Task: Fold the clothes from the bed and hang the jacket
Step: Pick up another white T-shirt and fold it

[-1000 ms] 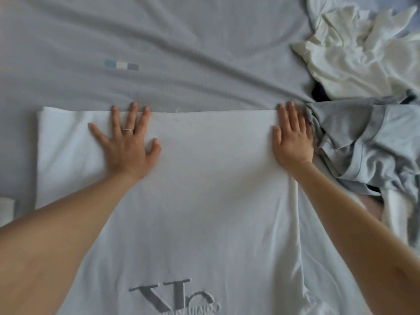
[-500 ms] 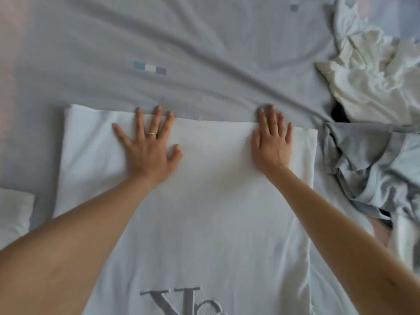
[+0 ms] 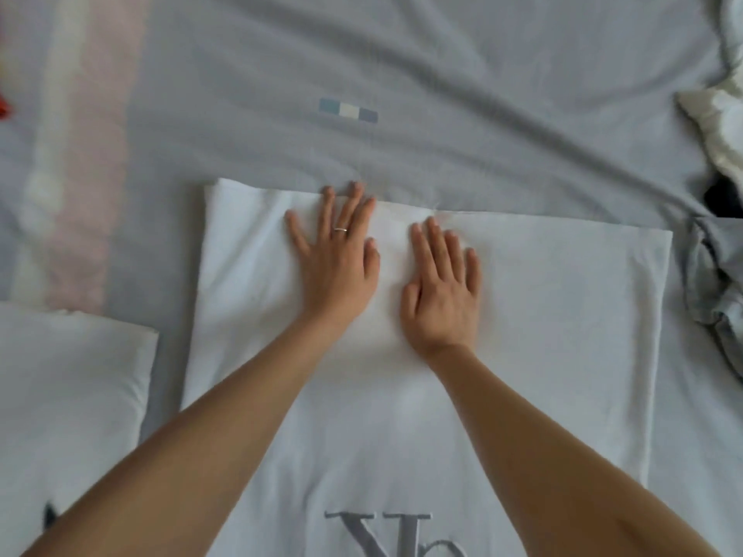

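Grey block lettering (image 3: 396, 532), seen upside down and cut off by the bottom of the view, marks the nearest part of a white T-shirt (image 3: 542, 335) laid flat on a bed (image 3: 241, 54) covered with a grey sheet (image 3: 522, 114). Two bare forearms (image 3: 225, 456) reach out over the shirt from the near side. To the left, parted from the shirt by a strip of sheet, lies a folded white garment (image 3: 68, 396) with a small dark mark near its lower edge.

Farther up the shirt, the left hand (image 3: 337, 275) and the right hand (image 3: 442, 303) lie palm down side by side near the middle of its width, close but not touching. Both press flat on the cloth, fingers straight and slightly spread, gripping nothing. A thin ring (image 3: 341, 229) shows on the left hand, whose fingertips reach the shirt's straight far edge; the right hand sits a little nearer.

Toward the right side of the bed, a crumpled grey garment (image 3: 715, 283) lies just beside the shirt's far right corner. Beyond it come a dark item (image 3: 723, 195), too little in view to identify, and a rumpled white garment (image 3: 719, 130) that runs off the right of the view. Past the shirt, the creased sheet carries a small strip of blue and pale squares (image 3: 348, 110), and a blurred pink and white band (image 3: 76, 154) runs along the left side.
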A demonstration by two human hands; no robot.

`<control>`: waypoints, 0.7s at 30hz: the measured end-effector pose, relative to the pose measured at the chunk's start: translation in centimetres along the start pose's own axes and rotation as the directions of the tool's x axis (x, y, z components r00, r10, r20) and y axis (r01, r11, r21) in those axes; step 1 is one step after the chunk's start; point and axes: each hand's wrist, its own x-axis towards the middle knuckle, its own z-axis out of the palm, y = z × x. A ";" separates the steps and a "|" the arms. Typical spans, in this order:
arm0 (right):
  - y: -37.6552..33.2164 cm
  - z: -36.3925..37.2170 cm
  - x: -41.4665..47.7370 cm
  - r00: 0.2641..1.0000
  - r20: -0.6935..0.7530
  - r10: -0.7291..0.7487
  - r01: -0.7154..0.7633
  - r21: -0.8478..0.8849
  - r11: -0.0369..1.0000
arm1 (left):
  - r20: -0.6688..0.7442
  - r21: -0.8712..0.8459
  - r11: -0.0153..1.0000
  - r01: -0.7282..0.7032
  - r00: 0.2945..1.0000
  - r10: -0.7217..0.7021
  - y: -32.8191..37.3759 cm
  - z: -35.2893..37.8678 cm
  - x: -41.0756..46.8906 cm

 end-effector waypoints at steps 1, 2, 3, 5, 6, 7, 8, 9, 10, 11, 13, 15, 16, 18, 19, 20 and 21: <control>0.1 0.0 0.1 1.000 0.006 -0.002 0.002 -0.009 1.000 | -0.095 -0.089 0.995 0.043 0.994 -0.051 -0.9 -0.7 -0.1; 0.0 0.1 0.2 1.000 0.006 -0.006 0.006 -0.014 1.000 | -0.182 -0.148 0.981 0.123 0.972 -0.149 -2.1 -1.6 -0.3; 0.3 0.1 0.2 1.000 -0.003 -0.006 0.006 -0.023 1.000 | -0.237 -0.185 0.953 0.240 0.930 -0.280 -3.2 -2.6 -0.4; 0.0 0.1 0.2 1.000 -0.012 -0.011 0.011 -0.028 1.000 | -0.206 -0.226 0.824 0.520 0.801 -0.562 -6.5 -4.7 -0.7; 0.1 0.0 0.3 1.000 -0.020 -0.021 0.020 -0.034 0.999 | -0.115 -0.243 0.732 0.637 0.730 -0.674 -7.7 -5.1 -0.8; 0.0 0.1 0.4 0.999 -0.030 -0.016 0.015 -0.032 0.999 | -0.009 -0.233 0.687 0.688 0.705 -0.709 -9.0 -5.3 -0.9; 0.0 0.2 0.4 0.999 -0.036 -0.013 0.012 -0.031 0.999 | 0.082 -0.236 0.699 0.675 0.731 -0.678 -9.8 -5.6 -1.1; 0.1 0.1 0.5 0.999 -0.039 -0.022 0.021 -0.038 0.999 | 0.146 -0.293 0.718 0.632 0.771 -0.619 -10.5 -5.5 -1.2; 0.0 0.2 0.3 0.999 -0.044 -0.016 0.014 -0.033 0.999 | 0.198 -0.376 0.708 0.598 0.798 -0.569 -11.2 -5.6 -1.0; 0.0 0.2 0.4 0.999 -0.048 -0.013 0.012 -0.033 0.999 | 0.252 -0.461 0.647 0.608 0.788 -0.561 -11.6 -6.0 -0.5; -0.1 0.2 0.2 0.999 -0.052 -0.012 0.010 -0.038 0.999 | 0.401 -0.599 0.438 0.670 0.725 -0.561 -11.8 -7.1 0.6; 0.0 0.2 0.2 0.999 -0.054 -0.005 0.003 -0.037 0.999 | 0.500 -0.660 0.297 0.690 0.698 -0.512 -12.1 -7.8 1.3; -0.2 0.3 0.4 0.998 -0.058 -0.004 0.002 -0.040 0.999 | 0.517 -0.678 0.268 0.684 0.703 -0.488 -12.3 -8.3 1.9; -0.2 0.1 0.3 0.999 -0.053 -0.001 -0.001 -0.045 0.999 | 0.497 -0.714 0.268 0.646 0.738 -0.456 -12.6 -8.9 2.5; -0.2 0.0 0.5 0.999 -0.053 0.000 -0.002 -0.042 0.999 | 0.441 -0.729 0.323 0.604 0.775 -0.452 -13.0 -9.1 2.9; -0.3 0.0 0.5 0.999 -0.048 -0.004 0.002 -0.038 0.999 | 0.358 -0.726 0.421 0.544 0.822 -0.443 -13.7 -9.4 3.1; -0.3 0.1 0.4 0.999 -0.040 -0.002 0.001 -0.036 0.999 | 0.262 -0.706 0.537 0.461 0.875 -0.407 -14.3 -9.8 3.4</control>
